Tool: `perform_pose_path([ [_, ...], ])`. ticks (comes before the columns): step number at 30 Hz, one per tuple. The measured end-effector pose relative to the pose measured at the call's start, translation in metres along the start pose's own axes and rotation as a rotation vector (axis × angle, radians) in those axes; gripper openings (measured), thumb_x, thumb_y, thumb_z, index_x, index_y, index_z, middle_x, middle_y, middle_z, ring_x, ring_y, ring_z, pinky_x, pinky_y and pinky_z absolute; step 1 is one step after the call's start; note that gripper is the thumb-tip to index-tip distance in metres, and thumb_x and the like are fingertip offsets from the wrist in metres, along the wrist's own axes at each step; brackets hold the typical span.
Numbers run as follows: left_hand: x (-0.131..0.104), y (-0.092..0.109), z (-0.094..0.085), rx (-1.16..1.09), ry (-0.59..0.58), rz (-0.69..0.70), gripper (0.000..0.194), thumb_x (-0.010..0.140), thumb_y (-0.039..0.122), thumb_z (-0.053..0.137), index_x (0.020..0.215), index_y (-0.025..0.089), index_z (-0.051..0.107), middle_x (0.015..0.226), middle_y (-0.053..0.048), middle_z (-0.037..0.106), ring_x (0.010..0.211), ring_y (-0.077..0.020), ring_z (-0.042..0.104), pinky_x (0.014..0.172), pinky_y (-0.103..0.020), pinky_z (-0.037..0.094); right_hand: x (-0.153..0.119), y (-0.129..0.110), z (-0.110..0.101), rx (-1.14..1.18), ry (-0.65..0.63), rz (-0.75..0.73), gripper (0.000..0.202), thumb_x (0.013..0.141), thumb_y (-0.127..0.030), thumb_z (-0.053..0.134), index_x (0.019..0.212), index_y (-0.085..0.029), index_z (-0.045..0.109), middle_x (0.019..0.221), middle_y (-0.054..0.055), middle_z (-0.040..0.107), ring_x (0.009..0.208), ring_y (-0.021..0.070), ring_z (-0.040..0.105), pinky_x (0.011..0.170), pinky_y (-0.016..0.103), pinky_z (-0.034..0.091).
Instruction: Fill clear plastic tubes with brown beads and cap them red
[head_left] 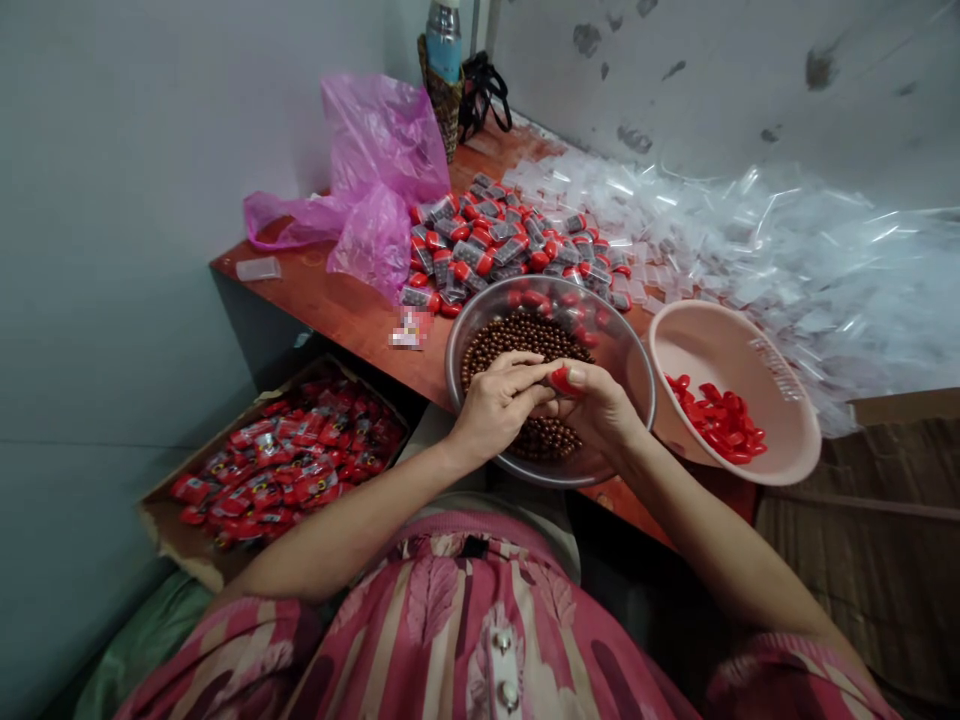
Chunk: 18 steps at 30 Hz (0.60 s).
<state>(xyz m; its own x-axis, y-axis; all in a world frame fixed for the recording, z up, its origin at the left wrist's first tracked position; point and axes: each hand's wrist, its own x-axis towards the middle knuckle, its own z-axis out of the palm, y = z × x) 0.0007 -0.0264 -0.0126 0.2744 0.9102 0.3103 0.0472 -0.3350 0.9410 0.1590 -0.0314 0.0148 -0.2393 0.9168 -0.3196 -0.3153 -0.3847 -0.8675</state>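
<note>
A metal bowl [651, 400] holds many small brown beads [517, 340], with several red-capped pieces along its far inner side. Over the bowl, my right hand [600, 400] pinches a red cap [566, 381] between thumb and fingers. My left hand [495, 405] meets it from the left, its fingers closed and touching the right hand; what they hold, if anything, is hidden. Right of the metal bowl stands a pink bowl [787, 420] with red caps [724, 425] in it.
Behind the metal bowl lie filled red-capped containers [487, 240] on the red table [337, 310]. Clear plastic pieces [750, 240] cover the back right. A pink bag [382, 140] and a flask [444, 45] are at the back; a box of red packets [285, 460] sits lower left.
</note>
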Motion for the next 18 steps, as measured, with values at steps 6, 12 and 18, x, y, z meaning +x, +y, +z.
perform_pose_path([
  [6, 0.006, -0.006, 0.003, -0.039, 0.077, -0.025, 0.035, 0.088, 0.020, 0.061, 0.122, 0.026, 0.067, 0.129, -0.004, 0.066, 0.128, -0.0204, 0.054, 0.113, -0.039, 0.040, 0.017, -0.006, -0.002, -0.113, 0.020, 0.030, 0.016, 0.072, -0.032, 0.068, 0.081, -0.021, 0.062, 0.080, 0.002, 0.067, 0.080, 0.0199, 0.066, 0.076, 0.040, 0.061],
  [12, 0.009, -0.010, 0.002, -0.199, 0.149, -0.131, 0.040, 0.089, 0.029, 0.061, 0.129, 0.022, 0.061, 0.136, -0.007, 0.062, 0.129, -0.0212, 0.055, 0.113, -0.036, 0.040, 0.096, -0.053, -0.003, -0.245, 0.229, -0.146, 0.038, 0.090, -0.054, 0.051, 0.102, -0.018, 0.059, 0.105, 0.010, 0.068, 0.100, 0.0208, 0.064, 0.088, 0.041, 0.055],
  [18, 0.007, -0.003, -0.004, -0.208, 0.132, -0.195, 0.034, 0.087, 0.032, 0.064, 0.118, 0.020, 0.068, 0.125, -0.007, 0.069, 0.117, -0.0204, 0.063, 0.106, -0.033, 0.046, 0.129, -0.122, -0.023, -0.508, 0.300, -0.278, 0.079, 0.078, -0.084, 0.039, 0.127, -0.023, 0.053, 0.129, 0.014, 0.059, 0.111, 0.0284, 0.061, 0.083, 0.042, 0.056],
])
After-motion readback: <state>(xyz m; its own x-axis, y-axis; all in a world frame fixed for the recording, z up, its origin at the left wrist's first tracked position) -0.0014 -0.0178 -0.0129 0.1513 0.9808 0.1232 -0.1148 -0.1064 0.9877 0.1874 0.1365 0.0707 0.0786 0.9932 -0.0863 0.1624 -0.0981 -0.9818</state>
